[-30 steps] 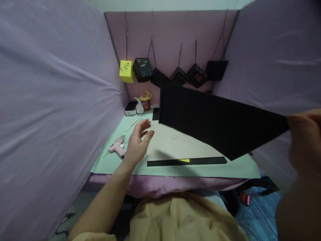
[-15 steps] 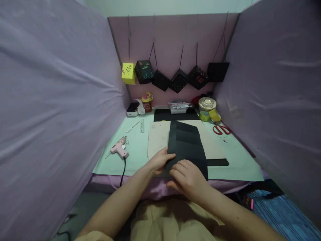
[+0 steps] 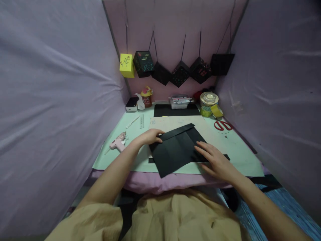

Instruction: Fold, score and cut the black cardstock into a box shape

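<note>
A black sheet of card (image 3: 175, 150) with a folded strip along its far edge lies turned at an angle in front of me. My left hand (image 3: 151, 136) pinches its upper left corner, thumb on top. At the sheet's right edge my right hand (image 3: 215, 160) rests with stretched, spread fingers, the fingertips touching the card. Under the sheet is a pale cream board (image 3: 213, 134). A dark strip (image 3: 151, 160) shows partly beneath the sheet, its middle hidden.
A pink glue gun (image 3: 117, 142), a pen-like tool (image 3: 132, 122) and a short ruler (image 3: 142, 121) lie at left. Red-handled scissors (image 3: 223, 125), tape rolls (image 3: 206, 111) and a round tin (image 3: 209, 98) are at right. Markers (image 3: 180, 99) stand behind; decorated boxes (image 3: 144, 63) hang above.
The black card has been turned, so its folded strip moved from the left side to the far edge. My hands have spread apart, the left one up and left, the right one to the right.
</note>
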